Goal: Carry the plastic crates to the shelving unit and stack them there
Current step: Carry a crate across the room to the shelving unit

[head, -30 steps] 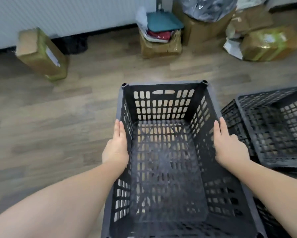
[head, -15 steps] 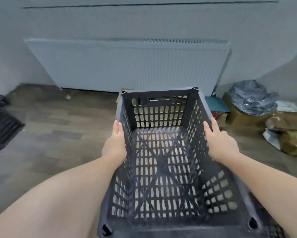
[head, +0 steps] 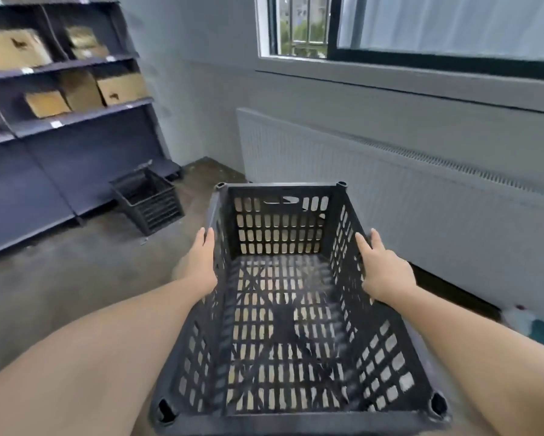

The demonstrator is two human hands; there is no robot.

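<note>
Item: black plastic crate (head: 283, 309), slotted walls and base, nothing inside, open side up. Location: carried off the floor in front of me, between my two hands, its far end pointing toward the radiator.

My left hand (head: 200, 265): flat against the outside of the crate's left wall, fingers straight and together, tips at the top rim. Whether the thumb hooks over the rim, I cannot tell.

My right hand (head: 385, 272): on the right wall's top rim, fingers straight and close together along the edge, palm pressing inward.

Second crate (head: 148, 201): same black slotted type, on the floor just in front of the shelving unit's base, tilted.

Shelving unit (head: 85, 146): dark blue, left side of the room, against the wall. Upper shelves hold cardboard boxes (head: 119, 88), several, brown, some leaning.

Radiator (head: 390, 196): white, ribbed, along the wall on my right, under the window (head: 299, 26).

Floor (head: 75, 284): grey-brown, worn.
</note>
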